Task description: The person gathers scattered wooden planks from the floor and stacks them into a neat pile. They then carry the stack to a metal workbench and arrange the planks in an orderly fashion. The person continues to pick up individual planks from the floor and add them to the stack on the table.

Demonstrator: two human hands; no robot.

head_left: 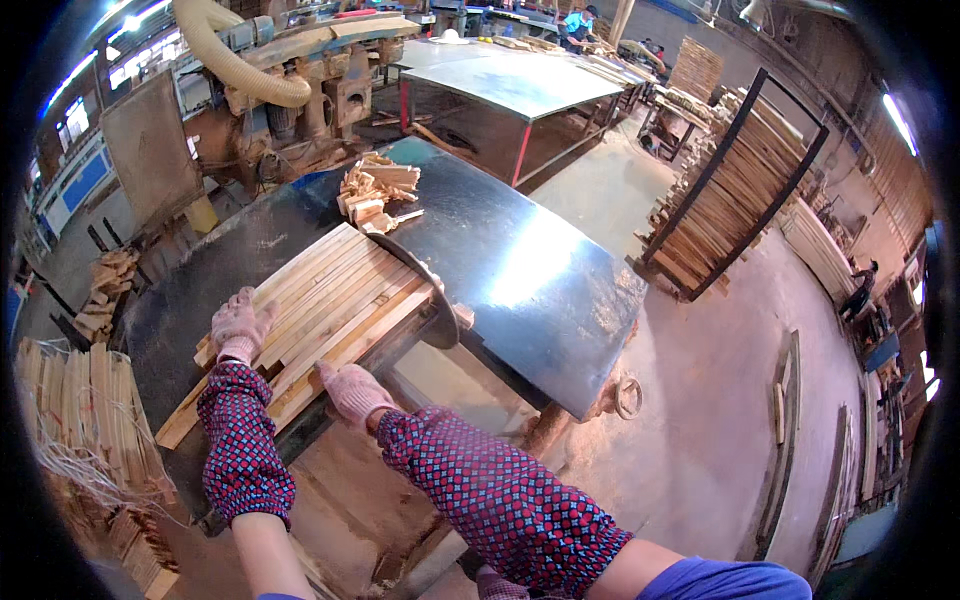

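Note:
A row of pale wooden strips [318, 300] lies side by side on a dark metal saw table [270, 228]. Their far right ends meet a large round saw blade [428, 285]. My left hand [243, 324], in a pinkish knitted glove, rests on the row's left side with its fingers stretched out. At the near right edge, my right hand [357, 394], gloved alike, is closed against the outer strips, its lower fingers partly hidden. One strip [183, 418] sticks out toward the near left. Beyond the blade lies a heap of short wood offcuts [378, 190].
Tied bundles of strips [95, 415] stand at the left. A handwheel [628, 397] juts from the saw's right side. A tall framed rack of wood [735, 185] stands at the far right. Behind is a metal-topped table [520, 80]; a person in blue [578, 28] is farther off.

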